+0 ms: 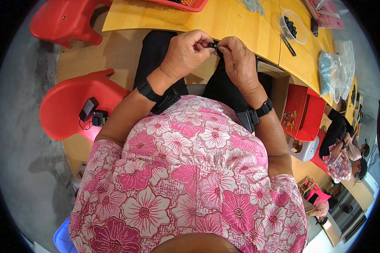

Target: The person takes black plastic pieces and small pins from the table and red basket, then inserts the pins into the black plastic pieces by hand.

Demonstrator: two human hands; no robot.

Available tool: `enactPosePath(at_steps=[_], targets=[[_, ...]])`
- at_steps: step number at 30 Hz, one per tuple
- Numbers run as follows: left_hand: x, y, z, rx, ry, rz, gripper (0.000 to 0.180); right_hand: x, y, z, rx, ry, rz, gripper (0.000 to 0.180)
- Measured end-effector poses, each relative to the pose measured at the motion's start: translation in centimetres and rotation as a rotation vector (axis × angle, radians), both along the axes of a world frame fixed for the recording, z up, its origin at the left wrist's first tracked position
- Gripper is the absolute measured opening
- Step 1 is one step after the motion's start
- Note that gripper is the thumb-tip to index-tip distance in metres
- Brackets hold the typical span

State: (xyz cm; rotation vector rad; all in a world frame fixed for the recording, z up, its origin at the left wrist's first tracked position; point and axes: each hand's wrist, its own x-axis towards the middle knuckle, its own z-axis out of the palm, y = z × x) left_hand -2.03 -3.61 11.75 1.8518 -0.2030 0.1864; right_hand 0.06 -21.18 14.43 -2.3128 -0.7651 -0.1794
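Note:
Both my hands meet in front of me at the near edge of the yellow table (249, 33), above my lap. My left hand (185, 54) pinches a small black part (213, 45) between thumb and fingertips. Close against it, my right hand (239, 62) is closed in a pinch by the same part. What the right fingertips hold, perhaps a tiny metal piece, is too small to make out. Beyond the hands lies a pile of small silvery metal pieces (253, 6). A clear round tub (300, 31) to the right holds several black round parts (290, 26).
A black pen (288, 45) and clear bags, one with bluish small pieces (325, 76), lie on the table's right. A red basket (194, 6) sits at the far edge. Red chairs (55, 107) stand left; one carries black devices (88, 109). A red box (297, 111) is at right; people sit beyond.

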Motion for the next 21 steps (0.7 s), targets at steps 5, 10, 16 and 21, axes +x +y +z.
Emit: enactPosePath(at_steps=[5,10,16,21], targets=[[-0.6,-0.3,0.4,0.026,-0.058,0.000,0.018,-0.5,-0.2,0.5,-0.112,-0.087,0.037,0.011],[-0.9,-0.4,0.5,0.126,-0.123,-0.036,0.019,-0.9,-0.1,1.1,-0.233,-0.113,0.040,0.011],[-1.2,-0.2,0.3,-0.012,-0.031,-0.082,0.018,-0.5,-0.8,0.4,0.055,0.256,-0.005,0.011],[-1.2,0.2,0.0,-0.154,0.078,-0.145,0.018,-0.3,-1.1,0.3,0.546,0.973,-0.027,0.012]])
